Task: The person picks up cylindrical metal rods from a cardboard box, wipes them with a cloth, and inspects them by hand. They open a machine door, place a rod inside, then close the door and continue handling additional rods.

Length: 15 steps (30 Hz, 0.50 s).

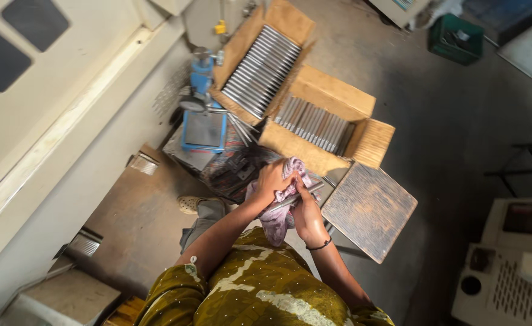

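Observation:
My left hand [272, 181] grips a pinkish-purple cloth [276, 220] that is wrapped around a thin metal rod [296, 195]. My right hand [307, 212] holds the same rod and cloth from the other side; a dark band circles that wrist. The rod's bare end sticks out to the upper right of my hands. Just beyond my hands stand two cardboard boxes [338, 96], each filled with several similar grey metal rods [261, 70] lying side by side.
A blue dial-gauge stand [203, 124] rests on a low surface to the left of the boxes. A dark wooden board [368, 208] lies to the right. A cream machine housing [48, 121] fills the left, a green crate [456, 39] sits far back, and white equipment [513, 265] stands at the lower right.

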Tool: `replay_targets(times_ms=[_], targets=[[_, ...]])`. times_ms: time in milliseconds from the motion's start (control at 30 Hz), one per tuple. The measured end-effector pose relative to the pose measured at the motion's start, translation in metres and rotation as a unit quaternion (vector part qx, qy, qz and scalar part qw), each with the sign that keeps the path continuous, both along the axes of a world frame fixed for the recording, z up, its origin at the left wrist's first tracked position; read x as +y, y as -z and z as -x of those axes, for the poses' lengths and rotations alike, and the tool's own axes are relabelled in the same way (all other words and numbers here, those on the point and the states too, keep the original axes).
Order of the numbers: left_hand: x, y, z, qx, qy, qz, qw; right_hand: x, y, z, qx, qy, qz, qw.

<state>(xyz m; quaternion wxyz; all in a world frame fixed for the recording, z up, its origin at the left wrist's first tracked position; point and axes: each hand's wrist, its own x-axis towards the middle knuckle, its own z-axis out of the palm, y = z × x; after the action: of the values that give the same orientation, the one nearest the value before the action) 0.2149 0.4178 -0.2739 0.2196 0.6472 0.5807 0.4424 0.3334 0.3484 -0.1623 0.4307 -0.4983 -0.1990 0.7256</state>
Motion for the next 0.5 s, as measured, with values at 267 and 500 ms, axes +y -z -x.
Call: replay_targets(times_ms=[267,500], targets=[[0.018,0.001,-0.009,0.237,0.085,0.112,0.961,-0.003,-0.065,-0.050,0.076,0.091,-0.086,0.989],[0.014,-0.002,-0.011,0.434,0.263,0.148,0.849,0.006,-0.081,-0.053,0.136,0.024,-0.225,0.965]])
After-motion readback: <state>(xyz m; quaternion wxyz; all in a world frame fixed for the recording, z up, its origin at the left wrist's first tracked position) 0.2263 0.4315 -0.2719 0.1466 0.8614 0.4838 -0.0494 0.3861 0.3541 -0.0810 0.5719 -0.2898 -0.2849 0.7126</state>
